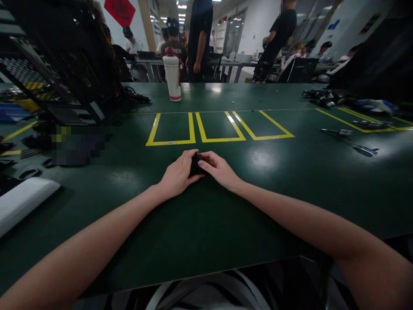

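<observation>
Both hands meet over the green table (206, 206), just in front of the yellow tape outlines. Between them is a small black object (195, 165), mostly covered by fingers, so its kind cannot be made out. My left hand (179, 173) wraps it from the left, thumb below and fingers over the top. From the right, my right hand (220, 170) grips its edge with thumb and bent fingers.
Yellow tape frames (222, 139) lie beyond my hands. A white bottle with a red lid (173, 77) stands farther back. Screwdrivers (364, 150) lie to the right. A black computer case (64, 64) and a white block (27, 200) occupy the left. Several people are in the background.
</observation>
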Motion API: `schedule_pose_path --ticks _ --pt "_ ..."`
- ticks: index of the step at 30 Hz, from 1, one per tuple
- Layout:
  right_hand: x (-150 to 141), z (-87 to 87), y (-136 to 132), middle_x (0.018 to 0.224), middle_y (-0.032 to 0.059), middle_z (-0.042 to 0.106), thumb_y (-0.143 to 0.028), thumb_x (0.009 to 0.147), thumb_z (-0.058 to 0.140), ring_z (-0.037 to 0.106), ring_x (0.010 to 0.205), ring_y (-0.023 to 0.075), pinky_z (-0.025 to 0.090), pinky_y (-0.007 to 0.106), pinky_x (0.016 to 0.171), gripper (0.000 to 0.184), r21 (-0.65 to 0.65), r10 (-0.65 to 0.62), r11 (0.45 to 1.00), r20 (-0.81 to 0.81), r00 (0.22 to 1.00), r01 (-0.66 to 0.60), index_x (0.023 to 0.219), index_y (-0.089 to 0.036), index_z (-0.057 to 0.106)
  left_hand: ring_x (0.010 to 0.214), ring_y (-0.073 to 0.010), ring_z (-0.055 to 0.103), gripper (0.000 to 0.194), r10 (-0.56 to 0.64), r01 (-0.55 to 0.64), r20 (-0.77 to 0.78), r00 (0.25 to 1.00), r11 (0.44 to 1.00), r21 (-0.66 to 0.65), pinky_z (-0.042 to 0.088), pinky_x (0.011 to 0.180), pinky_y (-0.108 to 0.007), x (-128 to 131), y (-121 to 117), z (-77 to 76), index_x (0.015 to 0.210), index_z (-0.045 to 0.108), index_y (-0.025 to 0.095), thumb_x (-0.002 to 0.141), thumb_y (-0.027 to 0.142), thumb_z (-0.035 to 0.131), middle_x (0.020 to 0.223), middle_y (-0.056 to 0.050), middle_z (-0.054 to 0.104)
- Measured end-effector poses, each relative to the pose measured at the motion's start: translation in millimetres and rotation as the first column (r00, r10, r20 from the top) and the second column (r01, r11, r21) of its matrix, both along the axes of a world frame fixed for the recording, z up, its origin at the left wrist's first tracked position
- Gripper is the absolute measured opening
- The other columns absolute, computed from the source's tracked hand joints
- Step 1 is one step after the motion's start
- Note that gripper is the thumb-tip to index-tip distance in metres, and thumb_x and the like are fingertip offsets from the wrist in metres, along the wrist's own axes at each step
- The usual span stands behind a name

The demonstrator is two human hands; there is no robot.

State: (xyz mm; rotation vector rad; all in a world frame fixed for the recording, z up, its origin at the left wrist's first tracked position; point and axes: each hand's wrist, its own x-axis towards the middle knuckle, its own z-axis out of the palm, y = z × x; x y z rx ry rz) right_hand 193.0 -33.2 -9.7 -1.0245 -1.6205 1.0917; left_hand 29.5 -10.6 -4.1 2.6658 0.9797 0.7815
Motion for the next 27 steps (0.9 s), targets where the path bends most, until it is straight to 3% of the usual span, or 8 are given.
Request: schedule_pose_path --ticks 7,11,14,17,22,27 --pt "1 2.3 -1 0.1 -0.0008 0.05 -0.019 0.067 0.06 0.051 0.095 0.0136 0.041 0.035 0.087 0.03 0.005 0.178 0.984 -0.166 0.97 -0.179 0.095 -0.023 0.048 0.102 -0.0251 0.046 0.057 0.031 -0.031 -0.007 0.999 0.999 0.013 0.045 0.078 -0.04 -5 -4 0.2 0.117 0.023 0.018 0.072 0.03 0.056 0.113 -0.009 0.04" --pt "-3 4.9 -4 0.094 -0.0002 0.052 -0.024 0.071 0.056 0.052 0.091 0.0135 0.042 0.035 0.084 0.02 -0.012 0.084 0.996 -0.16 0.984 -0.086 0.09 -0.022 0.051 0.102 -0.0248 0.046 0.058 0.034 -0.034 0.008 0.999 0.999 0.018 0.044 0.079 -0.041 -6 -5 0.5 0.117 0.023 0.019 0.071 0.031 0.057 0.113 -0.009 0.041" --pt "-5 2.8 -3 0.097 0.0014 0.052 -0.027 0.072 0.055 0.051 0.094 0.0144 0.041 0.036 0.086 0.025 -0.013 -0.009 1.0 -0.119 0.993 0.008 0.096 -0.022 0.05 0.103 -0.0233 0.046 0.059 0.021 -0.021 0.014 1.0 0.999 0.028 0.043 0.082 -0.039 -7 -5 0.5 0.117 0.023 0.019 0.071 0.031 0.057 0.114 -0.008 0.04" --pt "-3 1.2 -1 0.104 0.0031 0.051 -0.028 0.073 0.053 0.05 0.097 0.0155 0.04 0.038 0.087 0.03 -0.072 0.029 0.997 -0.088 0.996 -0.036 0.103 -0.022 0.047 0.103 -0.0224 0.045 0.059 0.012 -0.012 0.017 1.0 1.0 0.024 0.042 0.083 -0.039 -7 -4 0.6 0.117 0.023 0.019 0.071 0.03 0.057 0.114 -0.008 0.04" --pt "0 6.2 -5 0.104 0.0009 0.05 -0.021 0.069 0.059 0.05 0.099 0.0153 0.041 0.036 0.088 0.033 -0.058 0.157 0.984 -0.143 0.977 -0.167 0.099 -0.023 0.047 0.104 -0.0225 0.045 0.058 0.015 -0.015 0.018 1.0 1.0 -0.014 0.042 0.083 -0.041 -8 -5 3.3 0.118 0.022 0.022 0.072 0.029 0.056 0.115 -0.007 0.04" --pt "-3 9.2 -4 0.099 0.0014 0.051 -0.029 0.073 0.053 0.051 0.095 0.0152 0.042 0.037 0.085 0.025 -0.068 0.039 0.997 -0.087 0.995 -0.045 0.097 -0.023 0.048 0.103 -0.0226 0.046 0.058 0.008 -0.007 0.025 1.0 1.0 -0.02 0.042 0.082 -0.042 -8 -6 5.8 0.118 0.021 0.023 0.072 0.03 0.056 0.115 -0.006 0.041"
